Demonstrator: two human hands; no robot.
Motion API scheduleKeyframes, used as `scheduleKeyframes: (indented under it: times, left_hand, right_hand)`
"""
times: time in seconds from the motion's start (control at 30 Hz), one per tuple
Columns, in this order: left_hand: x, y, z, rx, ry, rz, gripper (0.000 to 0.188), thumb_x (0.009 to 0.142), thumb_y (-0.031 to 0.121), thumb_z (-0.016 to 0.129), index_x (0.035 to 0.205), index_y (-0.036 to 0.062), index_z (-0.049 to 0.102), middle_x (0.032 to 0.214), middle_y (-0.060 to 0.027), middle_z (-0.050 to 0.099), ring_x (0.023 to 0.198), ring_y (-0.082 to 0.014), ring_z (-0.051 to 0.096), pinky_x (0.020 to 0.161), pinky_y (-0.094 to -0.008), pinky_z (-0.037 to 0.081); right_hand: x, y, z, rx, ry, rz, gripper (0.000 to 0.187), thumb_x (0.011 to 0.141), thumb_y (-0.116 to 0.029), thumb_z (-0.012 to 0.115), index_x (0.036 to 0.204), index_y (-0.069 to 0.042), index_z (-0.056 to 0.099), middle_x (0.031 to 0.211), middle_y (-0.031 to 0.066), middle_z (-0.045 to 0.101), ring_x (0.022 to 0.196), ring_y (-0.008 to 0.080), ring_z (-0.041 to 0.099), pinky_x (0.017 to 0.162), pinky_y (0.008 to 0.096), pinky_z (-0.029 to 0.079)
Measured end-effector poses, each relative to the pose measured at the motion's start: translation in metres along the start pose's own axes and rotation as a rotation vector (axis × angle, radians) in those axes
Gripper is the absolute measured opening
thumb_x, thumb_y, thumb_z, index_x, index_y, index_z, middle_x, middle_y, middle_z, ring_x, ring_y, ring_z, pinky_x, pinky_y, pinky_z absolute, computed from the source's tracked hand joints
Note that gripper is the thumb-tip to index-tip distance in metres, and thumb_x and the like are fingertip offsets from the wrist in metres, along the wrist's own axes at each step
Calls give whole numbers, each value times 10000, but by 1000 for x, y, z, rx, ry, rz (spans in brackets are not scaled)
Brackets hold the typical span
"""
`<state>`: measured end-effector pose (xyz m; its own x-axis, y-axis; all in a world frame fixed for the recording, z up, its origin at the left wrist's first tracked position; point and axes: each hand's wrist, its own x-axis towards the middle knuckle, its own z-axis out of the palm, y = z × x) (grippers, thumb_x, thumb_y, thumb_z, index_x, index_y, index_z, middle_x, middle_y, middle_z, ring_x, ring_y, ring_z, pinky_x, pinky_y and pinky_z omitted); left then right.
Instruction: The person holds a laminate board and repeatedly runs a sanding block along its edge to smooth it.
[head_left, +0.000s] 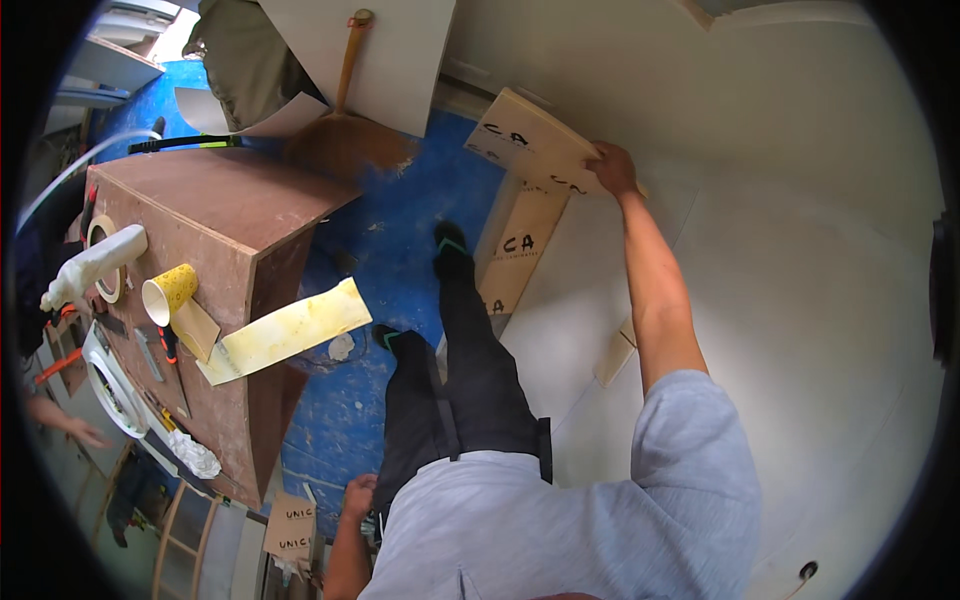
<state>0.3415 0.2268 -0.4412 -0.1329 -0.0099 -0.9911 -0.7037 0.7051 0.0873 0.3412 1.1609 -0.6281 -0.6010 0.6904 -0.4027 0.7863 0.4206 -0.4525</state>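
The person's right hand [612, 170] was at the end of an outstretched arm, its grip narrow around the right-hand edge of a tan panel [530, 142] with dark printing. That panel was tilted near the pale wall [800, 270], above a printed strip [522, 245] that stood beside the blue floor covering [400, 245]. The left hand [358, 495] hung low beside the dark trousers [480, 370], its fingers curled; the view there was small and partly blocked, so I could not tell whether its grip held anything. To the left stood a brown wooden table [215, 200]. On it were a yellow patterned cup [178, 284], a white wrapped bundle [100, 262] lying against a tape roll [108, 285], an orange-and-black-handled tool [168, 345] and a crumpled white cloth or paper [195, 455]. A pale yellow strip [290, 335] stuck out past the table's edge. Beyond the table, a wooden-handled broom [350, 65] leaned against a white board [405, 60]. At the far left, another person's hand [80, 428] showed, fingers extended.
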Motion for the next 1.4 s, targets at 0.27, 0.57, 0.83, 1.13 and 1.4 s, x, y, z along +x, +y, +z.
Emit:
scheduleKeyframes:
  times: [0.27, 0.57, 0.83, 1.13, 1.4]
  left_hand:
    - [-26, 91, 24, 214, 88, -152, 117, 942, 58, 597, 921, 89, 708, 754, 12, 632, 578, -91, 537, 512, -272, 434]
    - [-2, 137, 37, 186, 42, -131, 109, 1008, 112, 606, 938, 101, 689, 723, 25, 600, 565, -86, 520, 487, -258, 383]
    - [6, 118, 52, -44, 51, -53, 110, 991, 100, 605, 924, 90, 691, 725, 2, 622, 564, -108, 556, 498, -272, 432]
    - [8, 62, 63, 110, 487, 235, 248, 799, 306, 826, 810, 79, 729, 831, -153, 744, 789, -319, 695, 741, -425, 556]
    - [39, -109, 65, 7, 450, 295, 177, 833, 265, 779, 801, 92, 773, 685, -75, 732, 630, -219, 710, 665, -394, 567]
  right_hand:
    - [36, 48, 2, 22, 16, -15, 390, 800, -239, 795, 1154, -79, 753, 1056, 179, 747, 989, 368, 705, 879, 456, 536]
    - [52, 8, -19, -526, 146, 88, 630, 938, -225, 711, 1513, -128, 475, 1469, 148, 565, 1333, 361, 552, 1100, 540, 429]
    - [-69, 12, 71, -167, 501, 0, 595, 967, -274, 693, 1474, -10, 526, 1500, 238, 546, 1403, 397, 501, 1179, 485, 384]
    - [-258, -52, 146, 206, -780, -261, 97, 900, -79, 733, 892, 15, 712, 807, 137, 748, 629, 231, 703, 613, 373, 590]
    - [-264, -233, 169, 152, -810, -24, 143, 927, -100, 746, 1025, -5, 702, 819, 91, 732, 687, 198, 698, 621, 330, 571]
